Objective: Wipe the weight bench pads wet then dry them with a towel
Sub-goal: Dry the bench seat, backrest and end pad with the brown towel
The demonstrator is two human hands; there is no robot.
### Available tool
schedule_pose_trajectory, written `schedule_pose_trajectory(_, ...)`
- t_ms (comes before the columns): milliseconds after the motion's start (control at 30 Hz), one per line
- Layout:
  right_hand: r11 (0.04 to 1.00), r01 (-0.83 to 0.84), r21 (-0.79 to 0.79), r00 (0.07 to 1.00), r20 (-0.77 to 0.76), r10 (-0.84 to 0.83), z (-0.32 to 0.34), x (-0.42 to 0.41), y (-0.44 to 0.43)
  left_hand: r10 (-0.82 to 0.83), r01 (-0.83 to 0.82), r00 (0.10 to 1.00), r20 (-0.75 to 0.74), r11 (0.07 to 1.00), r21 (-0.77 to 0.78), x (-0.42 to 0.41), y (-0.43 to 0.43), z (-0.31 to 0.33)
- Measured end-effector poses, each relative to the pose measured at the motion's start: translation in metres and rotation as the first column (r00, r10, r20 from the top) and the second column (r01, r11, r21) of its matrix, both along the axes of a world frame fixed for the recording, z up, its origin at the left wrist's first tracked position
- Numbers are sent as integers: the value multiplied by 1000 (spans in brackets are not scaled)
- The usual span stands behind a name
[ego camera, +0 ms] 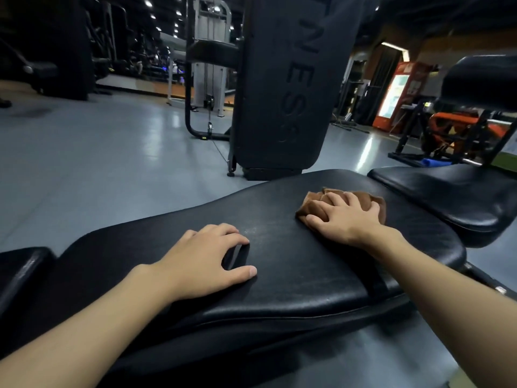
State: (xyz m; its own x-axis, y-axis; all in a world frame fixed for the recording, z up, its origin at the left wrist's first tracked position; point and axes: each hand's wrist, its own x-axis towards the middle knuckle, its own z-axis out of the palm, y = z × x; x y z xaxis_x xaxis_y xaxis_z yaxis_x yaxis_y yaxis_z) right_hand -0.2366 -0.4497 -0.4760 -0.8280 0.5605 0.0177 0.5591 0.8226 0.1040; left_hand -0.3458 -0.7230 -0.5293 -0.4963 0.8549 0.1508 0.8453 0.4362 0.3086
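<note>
Pressing towel (311, 205) onto bench pad (296, 264), right hand (344, 217) spread flat; left hand (202, 259) rests loosely, empty

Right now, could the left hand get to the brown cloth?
Probably yes: the left hand rests on the same pad, bare vinyl lies between, though the right hand presses the brown cloth.

I see the long black back pad (293, 261) lying flat in front of me, stretching from 9 o'clock to 2 o'clock, its grained vinyl showing a faint dull smear near the middle. A brown towel (309, 204), bunched into a wad, lies on it at 1 o'clock under my right hand (347, 217). The black seat pad (447, 197) sits just beyond, at 2 o'clock, apart from the back pad.
</note>
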Motion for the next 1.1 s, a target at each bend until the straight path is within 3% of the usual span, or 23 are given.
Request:
schedule_pose_trajectory(433,918,-398,0,918,-3,398,-52,-97,-182,175,-175,985,-12,982,-64,-41,-161,-32)
schedule_pose_trajectory(767,835,-549,-48,835,27,550,-73,-132,-274,296,-293,955,33,953,-75,-45,-239,-47)
schedule_pose_trajectory(933,769,-633,-87,769,44,638,-84,-139,-317,404,-401,898,174,915,-52,-41,-257,-52)
schedule_pose_trajectory(1100,641,-761,-100,638,59,767,-87,-126,-337,414,-411,876,248,909,-63,-36,-261,-53)
